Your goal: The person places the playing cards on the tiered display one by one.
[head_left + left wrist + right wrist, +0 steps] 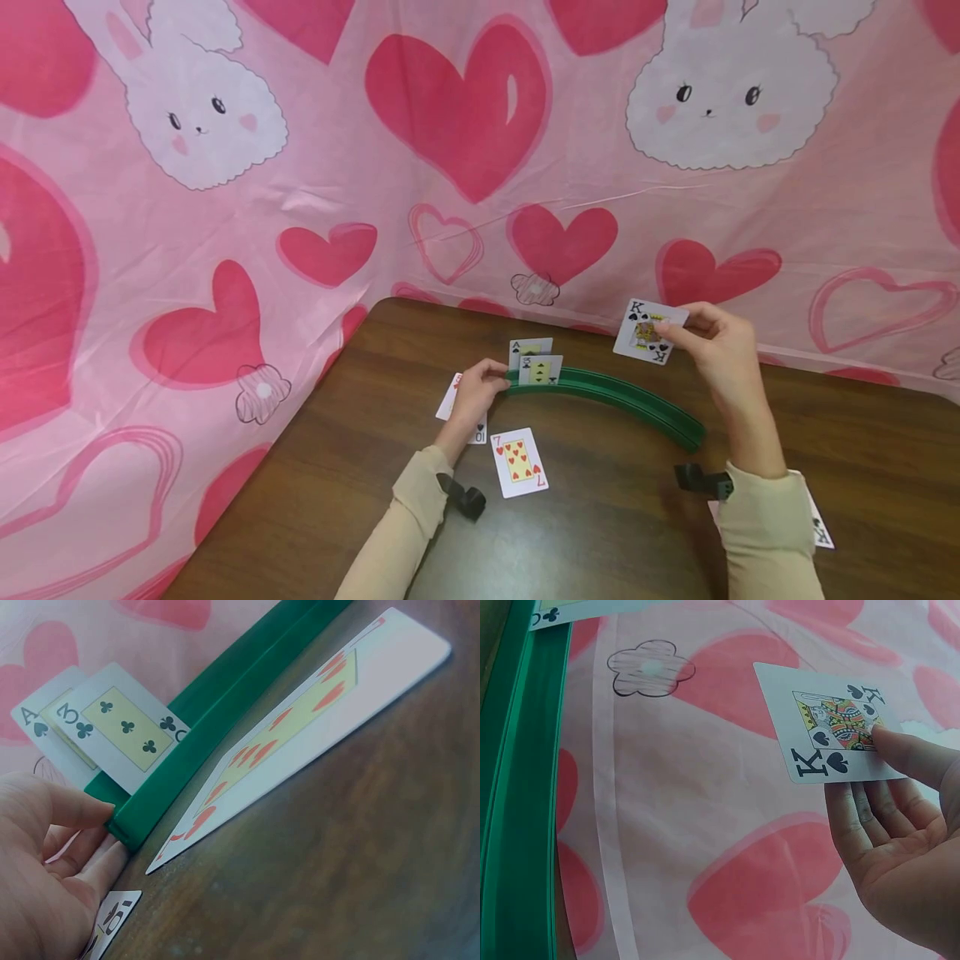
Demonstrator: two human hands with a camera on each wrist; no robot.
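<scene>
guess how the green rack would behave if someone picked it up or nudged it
The rack is probably stiff, given its clean, even curve. Its glossy look suggests plastic, so it may be light for its length. The ace and three rise well above its edge, so they could wobble if it's nudged.

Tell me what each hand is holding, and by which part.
In the head view, the right hand pinches the king of spades by its right edge; the left hand grips the green card holder by its left end.
</scene>
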